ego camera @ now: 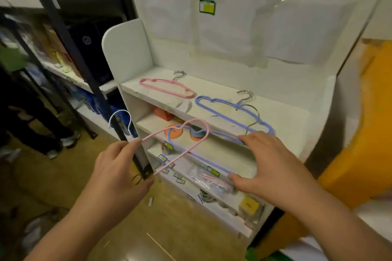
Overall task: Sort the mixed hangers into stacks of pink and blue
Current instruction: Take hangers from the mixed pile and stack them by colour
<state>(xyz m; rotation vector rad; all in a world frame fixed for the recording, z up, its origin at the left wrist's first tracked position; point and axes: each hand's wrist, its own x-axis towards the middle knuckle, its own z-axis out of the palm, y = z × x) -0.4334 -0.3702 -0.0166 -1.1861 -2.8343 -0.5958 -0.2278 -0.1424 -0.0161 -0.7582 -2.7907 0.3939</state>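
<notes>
White shelf unit [275, 116]: its top shelf carries one pink hanger [167, 88] at left and a blue hanger [233, 114] at right, apart. Left hand [118, 167] pinches a second pink hanger [182, 140]; right hand [267, 163], thumb and fingers curled, grips a second blue hanger [203, 160] before the shelves.

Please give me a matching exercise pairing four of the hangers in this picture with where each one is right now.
Things:
1. pink hanger with the white hook
2. pink hanger with the metal hook
3. blue hanger lying flat
4. blue hanger off the shelf

Places:
A. on the top shelf, right part
B. pinched in the left hand
C. on the top shelf, left part
D. held by the right hand

Pairs: 1-B, 2-C, 3-A, 4-D
</notes>
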